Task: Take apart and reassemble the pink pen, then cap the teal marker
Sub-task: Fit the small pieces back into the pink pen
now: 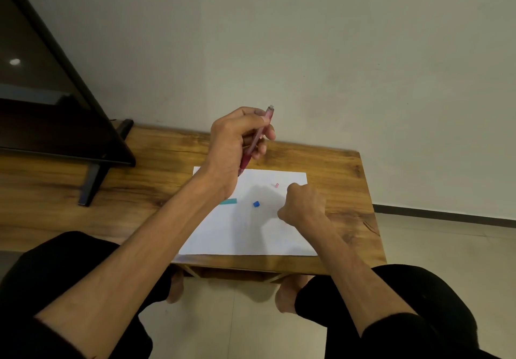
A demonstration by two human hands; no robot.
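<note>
The pink pen (pixel 255 139) is gripped by the left hand (pixel 237 141), raised above the paper sheet (pixel 251 233). The right hand (pixel 303 205) is curled over the sheet's right part; whether sth is held cannot be told. A small pink piece (pixel 276 185) lies just beside it, prob. to be refitted w/ the barrel kept steady. The teal marker (pixel 229 201) and a blue cap (pixel 256 204) lie on the sheet's middle, partly under the left wrist. A TV (pixel 55 93) stands on the table (pixel 139 177), left of the sheet.

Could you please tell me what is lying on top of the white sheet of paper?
On the white paper lie a small blue cap, a tiny pink piece and a teal marker, partly hidden by the left forearm. The right hand covers whatever is beneath it.
</note>
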